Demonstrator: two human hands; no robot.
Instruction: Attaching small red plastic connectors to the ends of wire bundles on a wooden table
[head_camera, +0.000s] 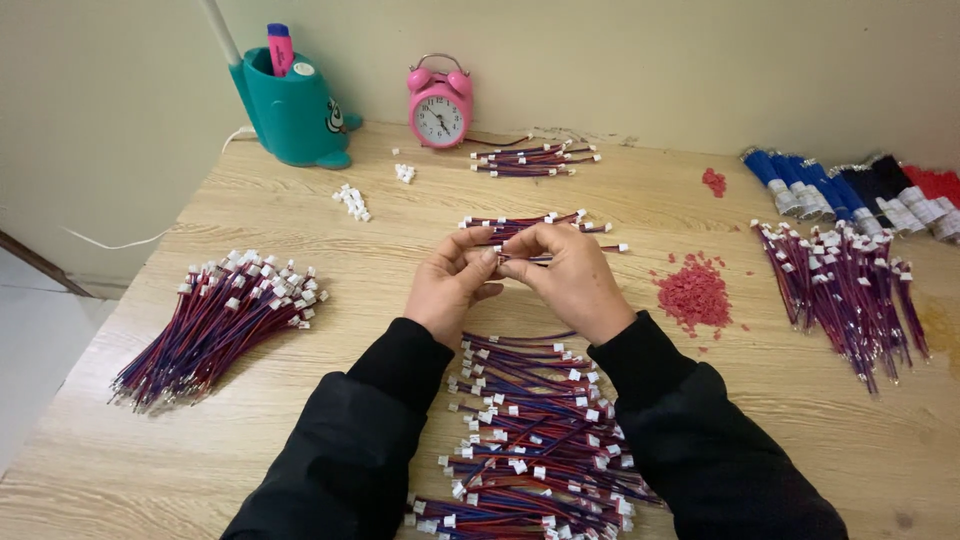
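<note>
My left hand (450, 282) and my right hand (566, 277) meet over the middle of the wooden table (700, 420), fingertips pinched together on one thin red-and-blue wire lead with a white plug (618, 247). Just behind the hands lies a small row of the same leads (520, 225). Between my black sleeves a large loose pile of such leads (535, 440) spreads toward me.
A bundle of leads (215, 325) lies at the left, another (850, 285) at the right, a third (535, 158) at the back. Red plastic bits (693, 293), loose white plugs (352, 201), a pink alarm clock (439, 108), a teal pen holder (292, 110) and blue, black and red wire bundles (850, 190) stand around.
</note>
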